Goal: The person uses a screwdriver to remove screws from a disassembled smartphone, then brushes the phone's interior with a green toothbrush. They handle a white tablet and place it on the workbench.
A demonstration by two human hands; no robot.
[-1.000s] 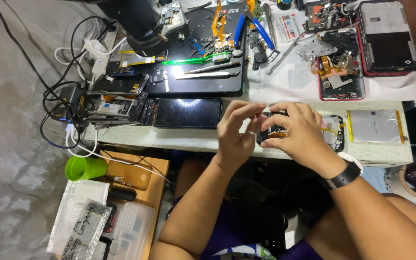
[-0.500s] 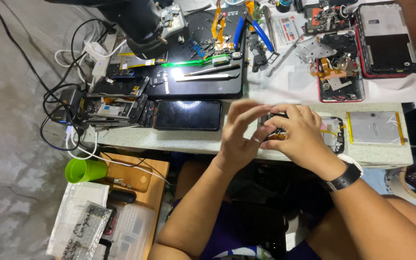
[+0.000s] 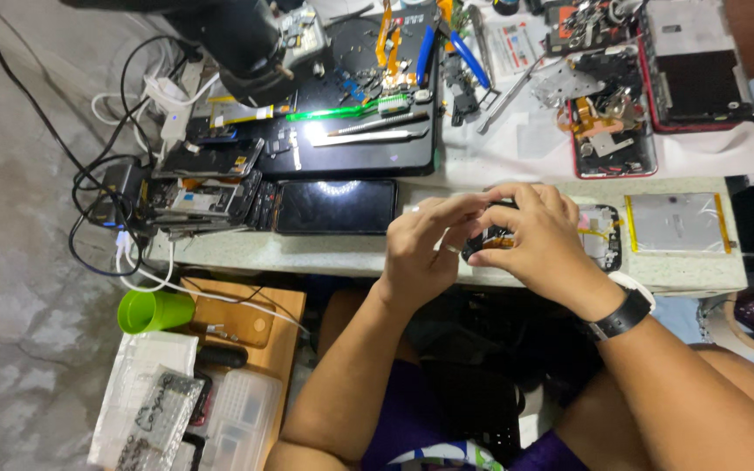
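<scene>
At the far left a green plastic cup (image 3: 154, 310) stands on a low wooden shelf (image 3: 255, 327) below the surface (image 3: 325, 251), with clear plastic boxes (image 3: 220, 419) in front of it. Above, black and white cables (image 3: 111, 205) loop beside a stack of opened phones (image 3: 207, 194), and just right of that a dark phone screen (image 3: 335, 206) lies flat near the surface's front edge. Behind it, metal tweezers (image 3: 368, 135) rest on a black work mat (image 3: 351, 153) under a microscope head (image 3: 242, 44). The left hand (image 3: 421, 253) is curled, its fingertips pinching a small dark phone part with an orange flex strip (image 3: 492, 239) just above the front edge of the surface; the right hand (image 3: 538, 244), with a black wristwatch (image 3: 623, 312), closes its fingers round the same part from the other side. Behind the right hand lies an opened phone frame (image 3: 604, 234), then a flat silver battery (image 3: 675, 223), and further back a red-edged opened phone (image 3: 613, 139).
</scene>
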